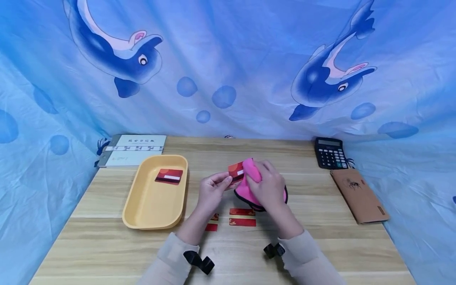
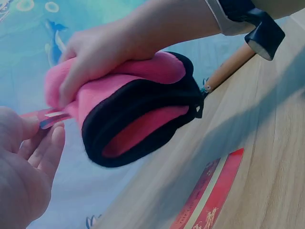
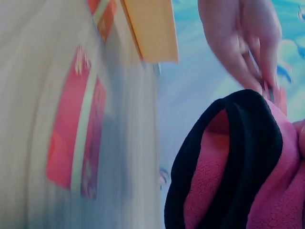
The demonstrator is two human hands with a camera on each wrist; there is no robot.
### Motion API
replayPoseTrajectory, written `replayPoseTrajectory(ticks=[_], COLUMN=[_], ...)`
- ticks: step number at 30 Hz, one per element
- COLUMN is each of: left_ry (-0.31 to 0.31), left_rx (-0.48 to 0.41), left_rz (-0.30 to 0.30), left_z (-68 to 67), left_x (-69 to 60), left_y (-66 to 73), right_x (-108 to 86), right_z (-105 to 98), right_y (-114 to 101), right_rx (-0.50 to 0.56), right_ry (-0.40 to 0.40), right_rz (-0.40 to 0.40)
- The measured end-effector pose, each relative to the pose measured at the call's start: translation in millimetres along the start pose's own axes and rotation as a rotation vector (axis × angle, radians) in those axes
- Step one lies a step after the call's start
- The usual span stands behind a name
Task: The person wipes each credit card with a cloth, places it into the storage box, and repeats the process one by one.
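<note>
One red card (image 1: pixel 234 170), above the counter (image 1: pixel 356 253), pinched in the fingers of the left hand (image 1: pixel 211 193); one pink cloth (image 1: pixel 252 171), bunched in the grasping right hand (image 1: pixel 270 185) at the card's end, best rubbed lightly, edge held firm.

The table (image 1: pixel 213 147) stands before a curtain (image 1: pixel 256 63). A ledger (image 1: pixel 137 156) lies at its far left corner, with a tray (image 1: pixel 156 209) just in front, along the left side. A bank card (image 1: pixel 169 176) rests in the tray, toward its far end. At the far right corner lies a calculator (image 1: pixel 330 153); the wallet (image 1: pixel 360 196) is just before it, along the right edge. Between, above the middle of the table, a cloth (image 1: pixel 245 190) touches the right end of a second bank card (image 1: pixel 234 170). Nearer the near edge lie two flat slips (image 1: pixel 242 217) side by side.
</note>
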State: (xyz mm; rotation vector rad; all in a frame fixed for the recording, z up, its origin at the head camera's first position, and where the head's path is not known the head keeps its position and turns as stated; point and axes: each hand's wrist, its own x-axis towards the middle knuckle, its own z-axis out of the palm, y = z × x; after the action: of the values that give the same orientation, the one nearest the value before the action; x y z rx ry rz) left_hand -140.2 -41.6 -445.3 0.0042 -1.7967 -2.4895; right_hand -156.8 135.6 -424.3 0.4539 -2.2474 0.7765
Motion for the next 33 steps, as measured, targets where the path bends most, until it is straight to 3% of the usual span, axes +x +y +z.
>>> replayPoseTrajectory(ticks=[4, 7, 13, 18, 23, 28, 33], left_ry=[-0.007, 0.000, 0.003, 0.025, 0.077, 0.173, 0.250], left_rx=[0.093, 0.159, 0.135, 0.116, 0.154, 0.151, 0.163], left_rz=[0.002, 0.001, 0.009, 0.014, 0.017, 0.033, -0.005], left_z=[-0.1, -1.6, -3.4, -7.1, -14.4, -26.1, -42.3], left_x=[0.2, 0.1, -0.8, -4.9, -6.8, -6.2, -5.3], left_y=[-0.5, -0.3, 3.7, 12.1, 17.8, 20.9, 32.7], right_x=[-5.2, -7.4, -5.5, -3.7, -6.2, -10.7, -13.4], right_z=[3, 5, 8, 5, 5, 4, 0], right_y=[-17, -25, -13, 4, 17, 27, 35], right_rx=[0.065, 0.087, 0.091, 0.139, 0.129, 0.112, 0.110], right_ry=[-0.074, -0.083, -0.004, 0.014, 0.003, -0.008, 0.017], right_rz=[-0.111, -0.122, 0.011, 0.129, 0.155, 0.170, 0.168])
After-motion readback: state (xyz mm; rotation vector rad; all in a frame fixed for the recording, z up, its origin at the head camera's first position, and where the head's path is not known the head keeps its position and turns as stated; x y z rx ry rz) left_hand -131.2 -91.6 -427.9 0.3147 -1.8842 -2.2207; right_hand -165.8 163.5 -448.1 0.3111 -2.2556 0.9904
